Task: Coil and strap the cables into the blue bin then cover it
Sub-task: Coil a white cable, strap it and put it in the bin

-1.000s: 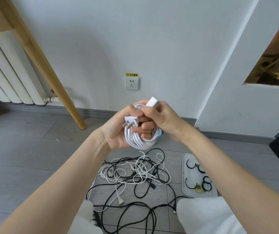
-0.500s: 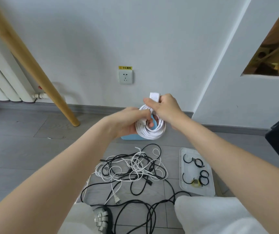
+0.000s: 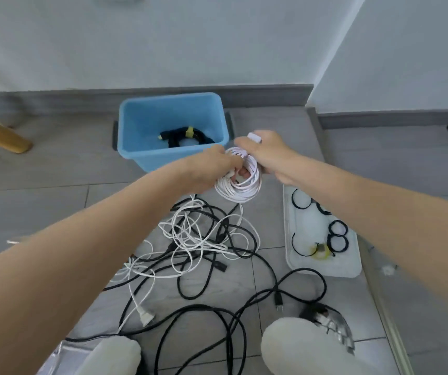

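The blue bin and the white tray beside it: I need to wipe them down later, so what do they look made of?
Blue bin: probably moulded plastic, matte to slightly glossy, with even colour, thin walls and rounded corners. White tray: likely translucent white plastic, smooth with a soft sheen and rounded rim; it holds black loop straps.

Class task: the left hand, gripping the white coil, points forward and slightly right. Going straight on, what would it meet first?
Probably the right hand, gripping the white coil opposite the left hand; beyond it, the blue bin. Depth is uncertain.
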### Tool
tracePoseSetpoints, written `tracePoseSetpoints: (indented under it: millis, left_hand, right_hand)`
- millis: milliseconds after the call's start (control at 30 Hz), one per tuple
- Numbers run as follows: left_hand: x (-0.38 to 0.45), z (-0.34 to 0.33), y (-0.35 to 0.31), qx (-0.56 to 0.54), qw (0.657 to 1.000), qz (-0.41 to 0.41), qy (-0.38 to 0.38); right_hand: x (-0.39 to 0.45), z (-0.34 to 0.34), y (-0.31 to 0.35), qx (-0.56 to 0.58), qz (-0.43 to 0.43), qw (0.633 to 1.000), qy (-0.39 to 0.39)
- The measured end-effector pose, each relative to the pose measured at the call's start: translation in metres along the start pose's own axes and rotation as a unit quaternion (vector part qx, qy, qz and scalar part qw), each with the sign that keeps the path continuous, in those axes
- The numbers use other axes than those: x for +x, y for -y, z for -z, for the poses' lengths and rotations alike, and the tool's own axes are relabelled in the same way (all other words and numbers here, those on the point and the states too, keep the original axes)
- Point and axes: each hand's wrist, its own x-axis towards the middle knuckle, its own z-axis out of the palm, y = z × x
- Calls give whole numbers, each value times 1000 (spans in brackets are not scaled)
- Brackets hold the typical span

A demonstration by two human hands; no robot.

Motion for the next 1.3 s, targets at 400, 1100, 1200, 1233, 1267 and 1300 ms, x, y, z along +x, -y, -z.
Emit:
tracePoseSetpoints:
  millis: [400,1100,1200,1233,1267,1300]
  left_hand:
    - [28,-47,77,56,987,125,79]
    - [37,-53,98,-3,984,154,86]
    - [37,-51,97,13,983,153,104]
    - [37,-52,97,12,983,152,105]
    - [36,-53,97,9,983,151,103]
    - [37,-54,97,7,984,149,99]
  right_hand:
    - [-11,23,-143,-345,-29,937,53]
    - [-30,41,-99,-128,70,972,183]
    - [-33,32,-93,-230,95,929,275]
    - [-31,31,-98,-230,83,933,264]
    - [-28,34,-105,-215,64,948,228]
    - [-25,40,-113,-204,49,963,169]
